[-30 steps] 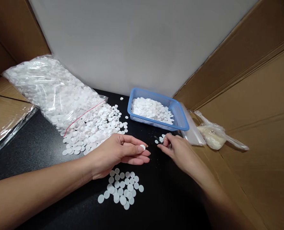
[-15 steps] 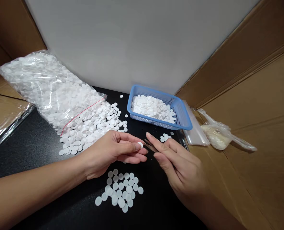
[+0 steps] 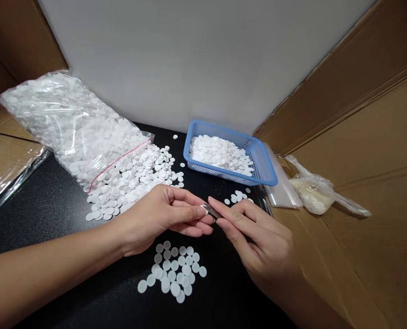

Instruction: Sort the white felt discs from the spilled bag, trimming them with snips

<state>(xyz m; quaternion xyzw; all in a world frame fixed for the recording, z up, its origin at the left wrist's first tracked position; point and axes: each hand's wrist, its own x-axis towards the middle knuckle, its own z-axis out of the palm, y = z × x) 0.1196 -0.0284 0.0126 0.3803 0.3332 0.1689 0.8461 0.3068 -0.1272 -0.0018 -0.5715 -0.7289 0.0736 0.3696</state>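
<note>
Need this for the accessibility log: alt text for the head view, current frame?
Over a black table, the left hand pinches a small white disc while the right hand brings metal tweezers to it. A small pile of discs lies below the hands, with an open bag of discs at left and a blue basket of them behind.

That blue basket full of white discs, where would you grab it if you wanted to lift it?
Probably by the two short ends of the blue basket, pinching its flared rim from the sides. The rim sticks outward all round, giving fingers a lip, and the white discs heaped inside leave no room to grip from within. The near right corner is the nearest free part to the right hand.
</note>
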